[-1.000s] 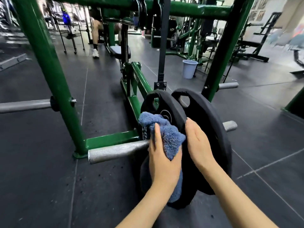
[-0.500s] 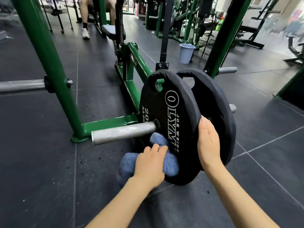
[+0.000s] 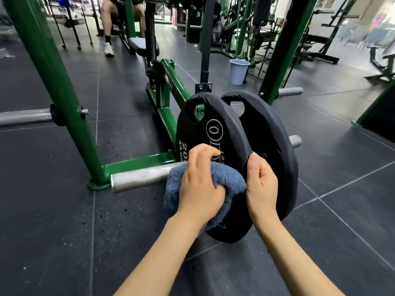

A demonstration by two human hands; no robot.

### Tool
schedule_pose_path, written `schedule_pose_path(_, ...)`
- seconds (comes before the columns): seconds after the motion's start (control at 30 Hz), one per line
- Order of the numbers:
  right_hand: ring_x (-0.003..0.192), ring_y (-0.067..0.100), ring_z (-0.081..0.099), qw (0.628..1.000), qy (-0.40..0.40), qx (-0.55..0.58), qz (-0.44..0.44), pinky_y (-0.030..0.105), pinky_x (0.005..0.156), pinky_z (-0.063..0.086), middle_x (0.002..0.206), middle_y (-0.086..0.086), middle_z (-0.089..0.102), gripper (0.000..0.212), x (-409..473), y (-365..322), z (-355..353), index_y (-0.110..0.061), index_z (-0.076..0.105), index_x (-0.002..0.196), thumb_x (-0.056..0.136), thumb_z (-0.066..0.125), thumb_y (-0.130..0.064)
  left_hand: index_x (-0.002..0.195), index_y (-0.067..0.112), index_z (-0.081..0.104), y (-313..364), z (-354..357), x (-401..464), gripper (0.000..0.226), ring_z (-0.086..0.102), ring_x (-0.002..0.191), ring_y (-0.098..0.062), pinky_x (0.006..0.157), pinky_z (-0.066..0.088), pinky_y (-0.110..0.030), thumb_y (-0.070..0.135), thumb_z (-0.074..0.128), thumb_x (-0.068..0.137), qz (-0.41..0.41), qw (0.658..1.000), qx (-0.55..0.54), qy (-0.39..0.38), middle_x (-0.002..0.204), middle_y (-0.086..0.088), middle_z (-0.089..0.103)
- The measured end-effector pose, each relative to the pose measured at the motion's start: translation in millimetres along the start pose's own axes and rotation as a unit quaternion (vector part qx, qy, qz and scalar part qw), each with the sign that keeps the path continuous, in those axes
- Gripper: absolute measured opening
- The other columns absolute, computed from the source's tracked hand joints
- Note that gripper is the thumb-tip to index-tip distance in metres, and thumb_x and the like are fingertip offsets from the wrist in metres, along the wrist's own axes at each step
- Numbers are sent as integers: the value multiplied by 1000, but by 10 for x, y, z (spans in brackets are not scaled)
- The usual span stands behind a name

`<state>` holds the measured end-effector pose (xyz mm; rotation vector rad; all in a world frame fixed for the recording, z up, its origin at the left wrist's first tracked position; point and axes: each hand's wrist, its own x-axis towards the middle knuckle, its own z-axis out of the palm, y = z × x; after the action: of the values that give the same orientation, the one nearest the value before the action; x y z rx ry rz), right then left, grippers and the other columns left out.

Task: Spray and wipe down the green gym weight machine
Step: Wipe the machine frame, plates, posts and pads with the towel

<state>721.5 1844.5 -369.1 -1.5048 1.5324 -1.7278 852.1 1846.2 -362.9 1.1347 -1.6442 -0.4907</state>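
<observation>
A gym floor of dark rubber tiles spreads under rows of green equipment, with a pale blue bucket standing well beyond the hands and a seated person's leg and white shoe farther off to the left. The green weight machine fills the near view: a slanted upright rises left of the hands, and a low base bar runs from its foot toward them. A knurled silver sleeve sticks out just left of the left hand, passing under the cloth and into the plates.

Two black weight plates hang on that sleeve. The near plate, printed with white lettering, sits directly beyond the left hand; the far plate stands behind it, just beyond the right hand.

The left hand has its fingers curled into a blue terry cloth, gripping it and pressing it against the face of the near plate, below the lettering. The cloth bunches around the hand, spilling left over the sleeve and down past the wrist.

The right hand is clamped on the near plate's right edge, thumb on the front face and fingers wrapped behind into the gap between the plates.
</observation>
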Motion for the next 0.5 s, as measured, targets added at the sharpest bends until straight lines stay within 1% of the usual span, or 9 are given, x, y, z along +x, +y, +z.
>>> schedule_pose_path(0.03,68,-4,41,1000,8,1,6,19,71,34,65,-20,44,30,-1,6,3,-37,39,69,97,38,-45,115,28,45,-49,50,30,58,40,121,-9,103,33,-25,-1,55,65,-32,998,-8,48,127,12,36)
schedule_pose_path(0.1,73,-6,42,1000,20,2,13,22,77,34,69,-22,45,25,-10,12,17,-40,40,71,92,37,-53,108,29,50,-136,126,69,41,46,116,-12,98,37,-26,10,60,73,-152,981,-31,114,126,7,45)
schedule_pose_path(0.17,76,-5,40,1000,25,-2,17,23,79,34,72,-22,43,24,-23,14,29,-40,39,73,91,37,-55,105,30,55,-128,218,33,24,52,109,-13,88,38,-25,23,58,82,-262,955,-74,117,120,6,53)
schedule_pose_path(0.2,79,-2,40,999,26,-10,18,23,79,34,74,-22,42,23,-27,15,33,-40,39,74,90,36,-57,112,29,55,-92,274,-21,25,52,111,-10,88,36,-23,26,55,87,-296,943,-104,114,124,6,53)
schedule_pose_path(0.27,82,1,41,999,27,-28,18,23,79,35,75,-21,43,23,-24,18,36,-41,38,76,90,33,-59,136,30,43,20,349,-137,51,40,124,-6,97,29,-19,43,52,87,-320,929,-157,98,144,4,39)
schedule_pose_path(0.33,77,-2,43,999,26,-40,16,21,76,36,72,-21,46,25,-4,25,26,-41,39,75,91,32,-58,152,32,13,107,388,-199,99,16,141,-3,105,17,-17,72,47,68,-298,937,-172,64,159,8,7)
schedule_pose_path(0.37,73,-1,45,999,23,-40,15,20,73,36,71,-19,49,28,5,25,17,-38,42,73,93,32,-56,153,34,0,129,390,-199,113,4,141,3,106,13,-17,79,46,59,-281,943,-171,50,158,13,-4)
schedule_pose_path(0.43,73,4,52,999,12,-32,12,22,70,40,75,-7,57,37,15,27,4,-24,54,79,97,33,-47,151,37,-9,129,386,-137,125,2,138,8,108,13,-17,79,53,51,-254,951,-167,49,157,17,-6)
schedule_pose_path(0.5,78,9,55,1000,2,-21,10,21,73,42,85,3,61,44,3,19,0,-7,59,92,99,31,-40,152,34,2,56,421,-86,122,22,138,0,107,24,-17,71,61,51,-243,951,-177,72,155,11,15)
